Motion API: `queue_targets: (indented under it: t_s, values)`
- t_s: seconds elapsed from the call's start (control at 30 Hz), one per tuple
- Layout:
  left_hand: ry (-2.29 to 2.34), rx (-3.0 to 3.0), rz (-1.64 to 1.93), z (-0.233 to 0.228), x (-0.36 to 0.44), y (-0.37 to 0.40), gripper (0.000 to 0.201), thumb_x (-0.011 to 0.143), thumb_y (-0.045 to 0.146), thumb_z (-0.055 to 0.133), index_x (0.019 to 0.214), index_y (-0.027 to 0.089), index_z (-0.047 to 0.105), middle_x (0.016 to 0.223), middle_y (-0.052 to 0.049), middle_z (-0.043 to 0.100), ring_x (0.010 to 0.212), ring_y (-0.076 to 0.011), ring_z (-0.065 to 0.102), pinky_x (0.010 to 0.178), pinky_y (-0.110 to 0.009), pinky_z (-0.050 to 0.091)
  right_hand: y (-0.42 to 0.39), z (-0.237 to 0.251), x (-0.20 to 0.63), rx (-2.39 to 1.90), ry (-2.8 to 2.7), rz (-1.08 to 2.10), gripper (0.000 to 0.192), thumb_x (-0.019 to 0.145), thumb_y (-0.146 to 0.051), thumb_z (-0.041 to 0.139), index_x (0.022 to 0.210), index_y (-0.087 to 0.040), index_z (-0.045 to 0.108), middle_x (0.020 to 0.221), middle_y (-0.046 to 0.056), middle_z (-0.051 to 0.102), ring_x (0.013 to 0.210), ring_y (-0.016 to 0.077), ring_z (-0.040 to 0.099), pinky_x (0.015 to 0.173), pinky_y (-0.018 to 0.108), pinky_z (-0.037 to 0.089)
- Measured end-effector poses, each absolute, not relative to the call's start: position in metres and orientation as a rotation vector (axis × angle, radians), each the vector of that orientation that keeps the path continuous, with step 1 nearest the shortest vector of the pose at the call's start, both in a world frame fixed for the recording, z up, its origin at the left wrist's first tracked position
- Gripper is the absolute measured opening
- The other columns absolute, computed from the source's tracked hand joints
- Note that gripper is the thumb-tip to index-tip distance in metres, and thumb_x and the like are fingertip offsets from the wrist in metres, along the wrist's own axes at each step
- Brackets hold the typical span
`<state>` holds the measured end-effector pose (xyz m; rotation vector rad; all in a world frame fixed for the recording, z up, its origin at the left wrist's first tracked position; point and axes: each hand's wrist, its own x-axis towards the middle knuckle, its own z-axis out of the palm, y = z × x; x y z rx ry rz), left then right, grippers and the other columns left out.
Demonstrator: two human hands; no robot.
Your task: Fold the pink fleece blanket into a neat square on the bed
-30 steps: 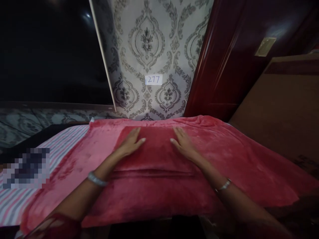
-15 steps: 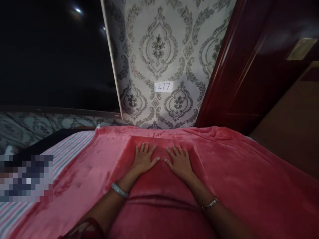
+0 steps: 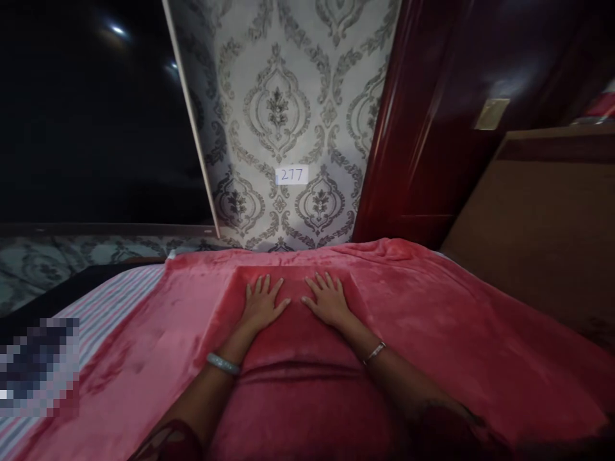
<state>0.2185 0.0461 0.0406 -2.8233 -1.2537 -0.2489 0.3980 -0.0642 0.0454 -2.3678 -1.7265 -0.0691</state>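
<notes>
Both hands lie flat, palms down and fingers spread, gripping nothing. The left hand (image 3: 262, 306) and the right hand (image 3: 327, 301) rest side by side, thumbs nearly meeting, on the folded rectangle of deep red plush fabric (image 3: 298, 333). That folded piece sits directly under and just ahead of the hands, its long axis running left to right across them, so each hand is equally near. It lies on the wider pink-red plush blanket (image 3: 456, 333) covering the bed, whose striped pink-and-white sheet (image 3: 110, 307) shows left of the left hand.
</notes>
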Motion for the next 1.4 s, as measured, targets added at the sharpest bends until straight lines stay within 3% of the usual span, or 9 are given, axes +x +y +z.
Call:
queue_targets:
  t_s: [0.27, 0.5, 0.6, 0.67, 0.77, 0.87, 0.97, 1.23, 1.4]
  values:
    - [-1.266, -2.851, -0.273, 0.041, 0.221, 0.046, 0.073, 0.094, 0.065, 0.038, 0.155, 0.026, 0.035, 0.164, -0.018, 0.025, 0.151, -0.038, 0.02, 0.117, -0.063, 0.018, -0.078, 0.048, 0.427, -2.596, -1.207, 0.099, 0.071, 0.098, -0.063, 0.031, 0.158, -0.026, 0.027, 0.167, 0.013, 0.015, 0.15, 0.0381, 0.02, 0.111, 0.06, 0.029]
    - [-1.347, -2.955, -0.136, 0.072, 0.22, 0.069, 0.072, 0.093, 0.062, 0.039, 0.155, 0.026, 0.034, 0.163, -0.014, 0.029, 0.151, -0.0321, 0.024, 0.118, -0.057, 0.022, -0.06, 0.081, 0.431, -2.628, -1.285, 0.09, 0.065, 0.099, -0.056, 0.032, 0.156, -0.024, 0.034, 0.163, 0.015, 0.028, 0.15, 0.0365, 0.019, 0.116, 0.059, 0.018]
    - [-1.411, -2.883, -0.19, 0.09, 0.219, 0.094, 0.068, 0.096, 0.056, 0.034, 0.154, 0.021, 0.035, 0.162, -0.015, 0.031, 0.152, -0.0303, 0.022, 0.12, -0.059, 0.014, -0.041, 0.095, 0.433, -2.573, -1.33, 0.013, 0.061, 0.101, -0.053, 0.03, 0.155, -0.025, 0.036, 0.163, 0.012, 0.029, 0.151, 0.0337, 0.016, 0.117, 0.058, 0.016]
    - [-1.482, -2.836, -0.197, 0.091, 0.216, 0.108, 0.066, 0.096, 0.055, 0.035, 0.152, 0.021, 0.039, 0.161, -0.015, 0.033, 0.151, -0.032, 0.022, 0.119, -0.063, 0.013, -0.032, 0.091, 0.436, -2.568, -1.329, 0.035, 0.059, 0.101, -0.053, 0.029, 0.153, -0.026, 0.039, 0.162, 0.011, 0.032, 0.15, 0.0338, 0.02, 0.116, 0.058, 0.018]
    - [-1.622, -2.789, -0.187, 0.075, 0.209, 0.12, 0.067, 0.096, 0.057, 0.031, 0.153, 0.023, 0.037, 0.162, -0.014, 0.032, 0.15, -0.0354, 0.024, 0.113, -0.067, 0.026, -0.029, 0.069, 0.441, -2.582, -1.306, 0.08, 0.059, 0.101, -0.052, 0.029, 0.15, -0.024, 0.044, 0.155, 0.012, 0.043, 0.146, 0.0338, 0.028, 0.114, 0.058, 0.022]
    - [-1.701, -2.782, -0.206, 0.054, 0.201, 0.126, 0.068, 0.096, 0.058, 0.025, 0.156, 0.026, 0.031, 0.165, -0.011, 0.026, 0.151, -0.0344, 0.023, 0.109, -0.062, 0.037, -0.032, 0.044, 0.449, -2.553, -1.296, 0.061, 0.058, 0.101, -0.052, 0.028, 0.148, -0.024, 0.046, 0.149, 0.012, 0.05, 0.142, 0.0321, 0.033, 0.112, 0.055, 0.028]
    - [-1.704, -2.81, -0.234, 0.043, 0.196, 0.13, 0.067, 0.097, 0.057, 0.024, 0.157, 0.028, 0.03, 0.165, -0.009, 0.025, 0.151, -0.032, 0.022, 0.111, -0.057, 0.037, -0.033, 0.033, 0.456, -2.516, -1.306, 0.027, 0.058, 0.101, -0.053, 0.028, 0.144, -0.023, 0.051, 0.146, 0.012, 0.053, 0.138, 0.0317, 0.038, 0.109, 0.052, 0.032]
    - [-1.688, -2.857, -0.313, 0.043, 0.194, 0.128, 0.07, 0.097, 0.057, 0.024, 0.156, 0.021, 0.031, 0.165, -0.01, 0.027, 0.151, -0.0299, 0.023, 0.115, -0.054, 0.033, -0.036, 0.032, 0.458, -2.47, -1.305, 0.014, 0.057, 0.102, -0.052, 0.025, 0.143, -0.022, 0.052, 0.142, 0.013, 0.056, 0.134, 0.0313, 0.041, 0.108, 0.05, 0.034]
    - [-1.681, -2.847, -0.22, 0.056, 0.197, 0.121, 0.07, 0.097, 0.057, 0.023, 0.158, 0.022, 0.028, 0.165, -0.01, 0.024, 0.152, -0.0304, 0.022, 0.114, -0.057, 0.033, -0.039, 0.044, 0.452, -2.494, -1.292, 0.045, 0.057, 0.103, -0.05, 0.025, 0.148, -0.022, 0.046, 0.15, 0.012, 0.049, 0.141, 0.033, 0.034, 0.113, 0.055, 0.028]
